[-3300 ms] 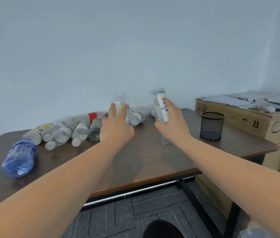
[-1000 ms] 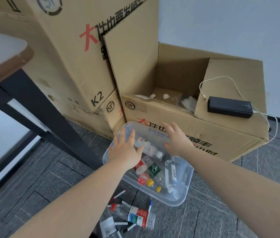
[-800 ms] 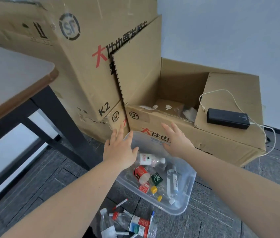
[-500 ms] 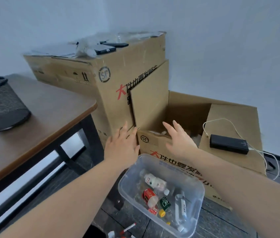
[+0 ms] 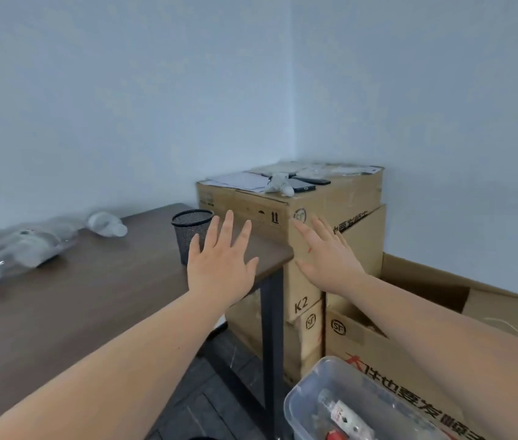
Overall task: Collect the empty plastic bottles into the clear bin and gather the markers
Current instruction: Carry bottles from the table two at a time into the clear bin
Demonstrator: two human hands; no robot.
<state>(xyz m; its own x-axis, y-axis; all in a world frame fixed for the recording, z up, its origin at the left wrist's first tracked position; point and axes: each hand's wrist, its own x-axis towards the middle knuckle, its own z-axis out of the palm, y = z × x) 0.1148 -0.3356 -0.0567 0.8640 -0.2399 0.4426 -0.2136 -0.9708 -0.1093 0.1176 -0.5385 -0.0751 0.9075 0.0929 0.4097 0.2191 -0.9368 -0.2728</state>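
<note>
Blurred clear plastic bottles (image 5: 13, 249) lie on their sides at the far left of the dark wood counter (image 5: 76, 306), beside a round black mesh cup (image 5: 191, 231). The left hand (image 5: 219, 268) and right hand (image 5: 330, 262) hover empty, fingers spread. Cardboard boxes (image 5: 324, 223) read "K2". The clear bin (image 5: 302, 404) on the floor holds a white-labelled bottle (image 5: 343, 417) lying diagonally.

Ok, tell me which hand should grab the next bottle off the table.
Left. The left hand hovers open above the table, on the side where the remaining bottles lie by the wall. The right hand, also empty, is past the table edge, before the cardboard boxes.
</note>
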